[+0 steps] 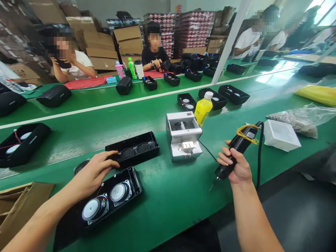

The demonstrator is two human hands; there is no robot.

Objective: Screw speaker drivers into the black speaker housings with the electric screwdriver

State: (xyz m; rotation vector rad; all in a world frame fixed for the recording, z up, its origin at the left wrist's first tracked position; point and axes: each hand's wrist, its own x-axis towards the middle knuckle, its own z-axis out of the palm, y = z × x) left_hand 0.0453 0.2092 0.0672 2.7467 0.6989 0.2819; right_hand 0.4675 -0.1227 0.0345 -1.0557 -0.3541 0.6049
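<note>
My right hand (pixel 235 162) is wrapped round a black electric screwdriver (pixel 240 145) with a yellow tie; its thin bit points down over the green bench. My left hand (pixel 101 169) has its fingers apart, fingertips at the near left edge of a black speaker housing (pixel 135 150) with two round grilles. Below that hand lies a second black housing (pixel 131 178), holding two speakers with white centres (pixel 118 192). A loose round speaker (pixel 80 167) shows partly behind my left wrist. Right of the housings stands a silver screw feeder (pixel 183 136).
A yellow bottle (pixel 203 108) stands behind the feeder. At right are a white box (pixel 282 134) and a bag of screws (pixel 301 120). A cardboard box (pixel 23 206) sits at lower left. More housings line the green surface (pixel 91 115); people work beyond it.
</note>
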